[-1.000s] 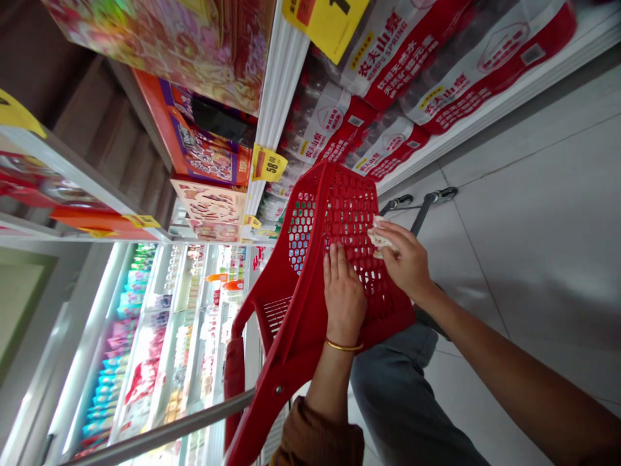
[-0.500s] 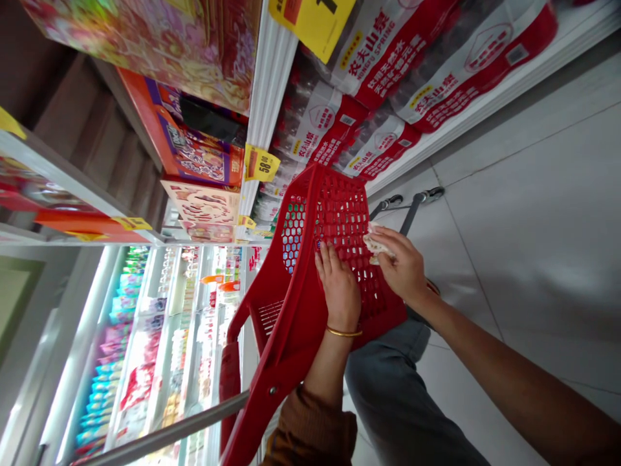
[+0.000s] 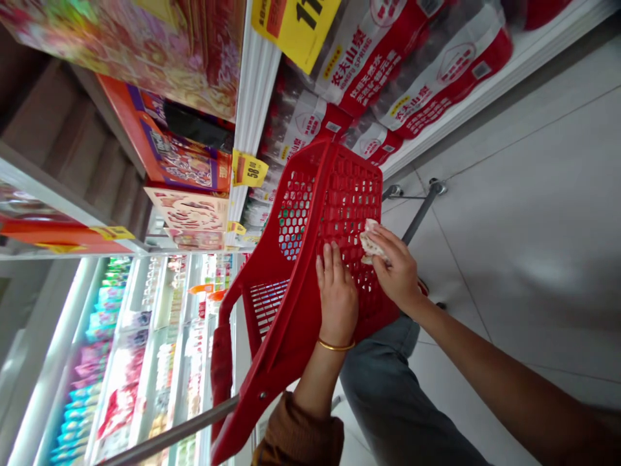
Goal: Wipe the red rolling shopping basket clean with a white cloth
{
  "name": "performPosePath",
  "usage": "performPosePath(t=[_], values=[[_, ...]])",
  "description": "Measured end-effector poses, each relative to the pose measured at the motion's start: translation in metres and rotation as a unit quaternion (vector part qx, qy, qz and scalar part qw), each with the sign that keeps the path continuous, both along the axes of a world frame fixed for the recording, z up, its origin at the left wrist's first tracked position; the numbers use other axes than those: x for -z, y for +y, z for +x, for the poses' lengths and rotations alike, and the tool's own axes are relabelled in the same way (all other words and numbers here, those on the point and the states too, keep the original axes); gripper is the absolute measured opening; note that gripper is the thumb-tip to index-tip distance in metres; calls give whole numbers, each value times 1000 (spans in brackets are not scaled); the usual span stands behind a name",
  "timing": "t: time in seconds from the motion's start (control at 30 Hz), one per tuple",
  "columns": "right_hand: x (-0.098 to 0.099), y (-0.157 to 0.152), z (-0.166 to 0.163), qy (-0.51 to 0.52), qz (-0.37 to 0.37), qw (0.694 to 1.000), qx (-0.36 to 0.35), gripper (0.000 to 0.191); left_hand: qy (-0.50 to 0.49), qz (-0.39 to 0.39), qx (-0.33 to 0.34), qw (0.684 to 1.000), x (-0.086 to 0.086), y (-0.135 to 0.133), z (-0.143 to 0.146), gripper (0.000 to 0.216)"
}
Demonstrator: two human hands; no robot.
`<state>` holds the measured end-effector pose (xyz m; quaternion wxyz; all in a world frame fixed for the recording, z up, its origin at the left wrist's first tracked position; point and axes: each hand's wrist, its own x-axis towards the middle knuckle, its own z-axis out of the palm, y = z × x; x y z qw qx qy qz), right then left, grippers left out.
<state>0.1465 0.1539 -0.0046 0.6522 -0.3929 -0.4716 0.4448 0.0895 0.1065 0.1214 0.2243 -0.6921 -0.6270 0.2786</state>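
A red plastic shopping cart (image 3: 286, 349) with honeycomb and slotted walls appears sideways in the tilted head view. My left hand (image 3: 338, 294), with a gold bangle at the wrist, lies flat on its outer side, fingers stretched out. Beside it, my right hand (image 3: 398, 268) pinches a crumpled whitish cloth (image 3: 371, 244) with a faint pattern against the slotted wall. The fingertips are partly hidden behind the cloth. A grey leg with a wheel (image 3: 437, 186) shows under the cart.
Shelves of red-labelled water bottles (image 3: 388, 58) stand close by the cart. Boxed goods (image 3: 187, 213) and yellow price tags (image 3: 250, 169) line the shelf above. Bright racks of packets (image 3: 121, 362) are farther off. Grey floor tiles (image 3: 533, 226) spread to the right.
The view has shifted, so the shelves sit farther left. The cart's far end appears higher and farther right against them. Both hands keep nearly the same positions; the cloth shows a little more.
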Motion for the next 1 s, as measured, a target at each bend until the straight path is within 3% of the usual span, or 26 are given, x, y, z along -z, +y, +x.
performPosePath(t=[0.13,0.3,0.47,0.83,1.0], values=[[-9,3,6,-3,5,1000,6,51,0,1,12,1000,-3,-4,7,42],[-28,15,16,-1,42,999,13,53,-10,84,-24,996,-1,-19,15,43],[-38,17,10,-12,90,996,-20,58,-37,79,17,996,3,-24,14,43],[-22,-9,10,8,117,992,-44,55,-69,38,49,996,-3,-18,10,43],[-5,-30,10,-13,149,987,-60,56,-65,32,56,996,-3,-19,8,44]])
